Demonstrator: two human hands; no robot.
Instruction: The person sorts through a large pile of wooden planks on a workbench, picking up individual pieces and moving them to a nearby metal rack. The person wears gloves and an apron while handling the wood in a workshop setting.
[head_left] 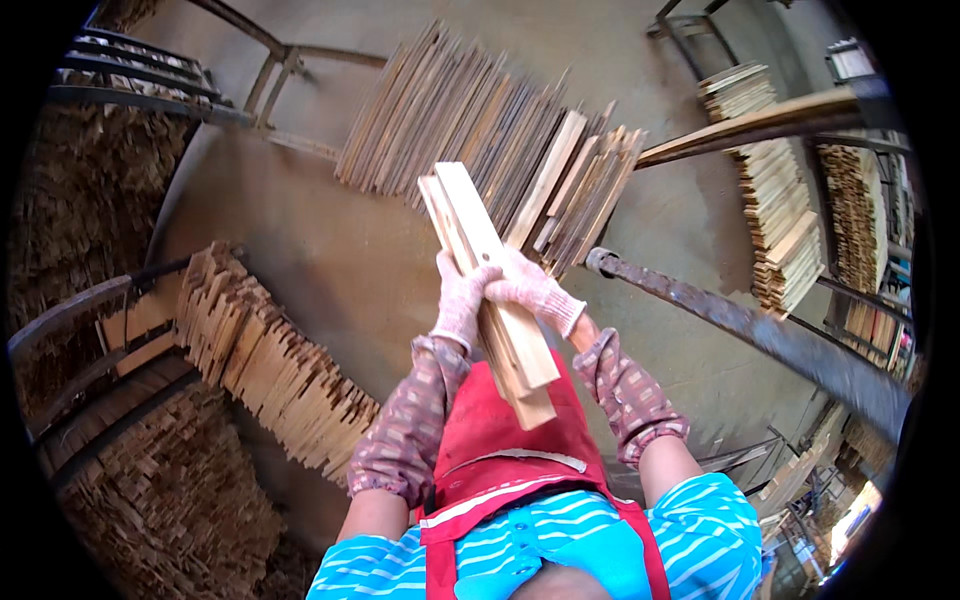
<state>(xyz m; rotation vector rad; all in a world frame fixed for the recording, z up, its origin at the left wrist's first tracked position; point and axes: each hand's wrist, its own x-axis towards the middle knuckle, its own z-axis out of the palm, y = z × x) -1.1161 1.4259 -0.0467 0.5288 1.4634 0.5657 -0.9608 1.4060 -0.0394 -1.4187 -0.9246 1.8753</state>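
A short stack of pale wooden boards (510, 325) is held up in front of my red apron, tilted with its far end to the left. My left hand (462, 295), in a pinkish knit glove, wraps the stack's left side. From the right, my right hand (532, 290), gloved alike, grips across the top board, and the two hands meet near the middle. The undersides of the boards and some fingertips are hidden. Beyond the boards, a long row of wooden boards (450, 115) stands on the floor.
At lower left another row of boards (270, 360) sits beside a metal rack (100, 300). A thick metal pipe (740, 325) runs across the right side. Further right stand stacks of pale boards (778, 215). Brown concrete floor (320, 240) lies between the rows.
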